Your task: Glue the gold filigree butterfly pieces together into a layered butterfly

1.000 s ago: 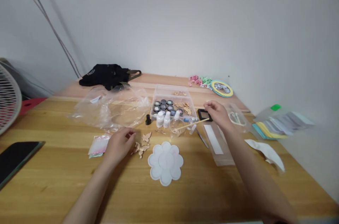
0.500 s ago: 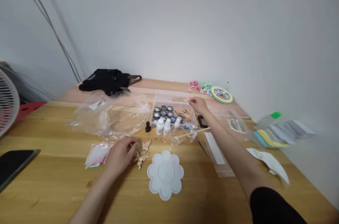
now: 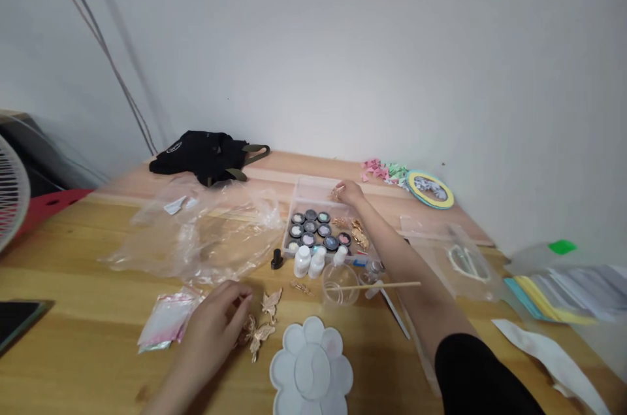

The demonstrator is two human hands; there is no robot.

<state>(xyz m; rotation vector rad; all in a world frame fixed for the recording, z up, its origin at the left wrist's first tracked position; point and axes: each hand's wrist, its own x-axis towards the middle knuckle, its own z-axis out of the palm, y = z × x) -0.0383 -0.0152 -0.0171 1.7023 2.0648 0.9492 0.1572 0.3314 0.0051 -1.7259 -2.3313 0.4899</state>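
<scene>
My left hand (image 3: 218, 320) rests on the wooden table with its fingers curled; anything inside them is hidden. Beside its fingertips lie gold-coloured metal butterflies (image 3: 258, 335), one partly covered by the hand. My right hand (image 3: 351, 195) reaches to the far section of a clear plastic box (image 3: 313, 189). Its fingers are closed at some small gold-coloured metal pieces (image 3: 336, 193), too small to make out fully. The box also contains several round pots of powder (image 3: 309, 227) and more gold-coloured pieces (image 3: 360, 235). A white flower-shaped palette (image 3: 312, 369) lies near me, between my forearms.
White bottles (image 3: 302, 263), a black cap (image 3: 277, 259) and a clear cup (image 3: 340, 291) with a wooden stick across it stand before the box. A crumpled plastic bag (image 3: 196, 232) and small packets (image 3: 169, 320) lie left; coloured sheets (image 3: 563, 297) lie right.
My right hand has shifted left over the box's far section, onto the gold-coloured pieces. My left hand stays beside the butterflies. The view has moved, and the palette sits lower in it.
</scene>
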